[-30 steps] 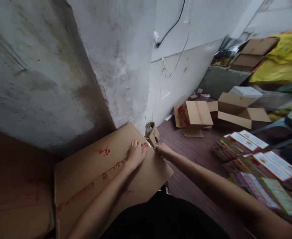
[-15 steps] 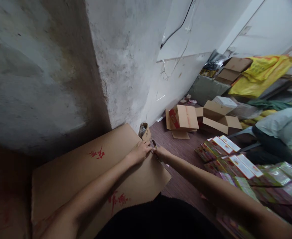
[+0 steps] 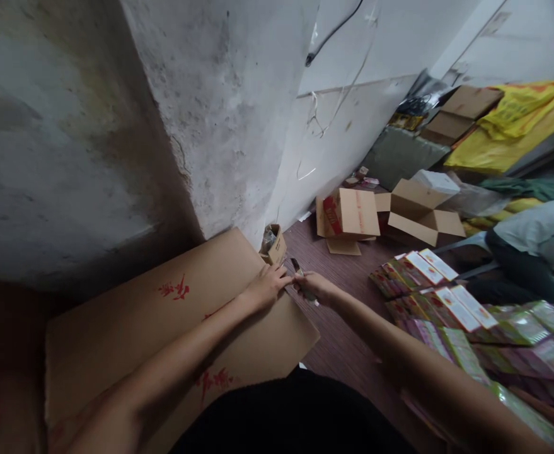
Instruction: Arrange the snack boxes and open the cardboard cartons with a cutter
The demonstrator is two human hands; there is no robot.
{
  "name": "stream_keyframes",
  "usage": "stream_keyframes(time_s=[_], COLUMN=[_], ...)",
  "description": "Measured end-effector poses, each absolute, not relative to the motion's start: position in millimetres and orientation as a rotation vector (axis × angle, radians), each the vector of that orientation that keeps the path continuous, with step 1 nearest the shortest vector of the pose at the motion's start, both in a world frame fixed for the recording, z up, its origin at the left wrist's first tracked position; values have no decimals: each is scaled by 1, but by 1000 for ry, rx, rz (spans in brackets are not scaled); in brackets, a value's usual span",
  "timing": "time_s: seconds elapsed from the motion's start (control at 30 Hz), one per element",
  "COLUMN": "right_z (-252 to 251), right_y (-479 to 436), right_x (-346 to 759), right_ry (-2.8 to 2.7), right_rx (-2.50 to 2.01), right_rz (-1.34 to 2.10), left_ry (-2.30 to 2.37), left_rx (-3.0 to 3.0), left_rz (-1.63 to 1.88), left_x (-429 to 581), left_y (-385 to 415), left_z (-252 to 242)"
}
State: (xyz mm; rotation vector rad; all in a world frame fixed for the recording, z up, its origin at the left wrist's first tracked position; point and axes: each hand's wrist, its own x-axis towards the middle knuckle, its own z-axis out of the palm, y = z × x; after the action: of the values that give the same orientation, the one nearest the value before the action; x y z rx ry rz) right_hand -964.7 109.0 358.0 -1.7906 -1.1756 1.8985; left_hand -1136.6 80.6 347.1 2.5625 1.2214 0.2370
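A large brown cardboard carton (image 3: pixel 229 277) with red printed characters lies in front of me, against the wall corner. My left hand (image 3: pixel 268 287) grips its far right edge, fingers bent together over the rim; the fingertips are partly hidden. Just to the right, my right hand (image 3: pixel 315 287) is closed around a utility knife (image 3: pixel 297 266). The knife's dark blade points up and away from me, and its handle end shows below the fist. Both hands are close together, nearly touching at the fingers.
A small open carton (image 3: pixel 275 247) stands behind my hands by the wall. Farther right are opened cardboard boxes (image 3: pixel 359 211) on the brown floor (image 3: pixel 347 277). Rows of packaged goods (image 3: pixel 451 309) lie at right, with a crouching person (image 3: pixel 536 246) beyond.
My right hand has moved slightly right and up, away from the carton's edge, and more of the knife shows. My left hand stays at the edge. The view has shifted a little.
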Motion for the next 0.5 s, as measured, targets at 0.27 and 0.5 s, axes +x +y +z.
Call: stream_keyframes(time_s=[0.27, 0.5], right_z=[347, 371], right_y=[116, 140], right_x=[-948, -966], right_ry=[-1258, -2468], right_rx=[-1743, -1829], right_rz=[1899, 1116], left_ry=[1261, 1479], left_rx=[2488, 2358], left_rz=[78, 71], left_x=[-1117, -1111], left_y=[98, 61], left_z=[348, 364])
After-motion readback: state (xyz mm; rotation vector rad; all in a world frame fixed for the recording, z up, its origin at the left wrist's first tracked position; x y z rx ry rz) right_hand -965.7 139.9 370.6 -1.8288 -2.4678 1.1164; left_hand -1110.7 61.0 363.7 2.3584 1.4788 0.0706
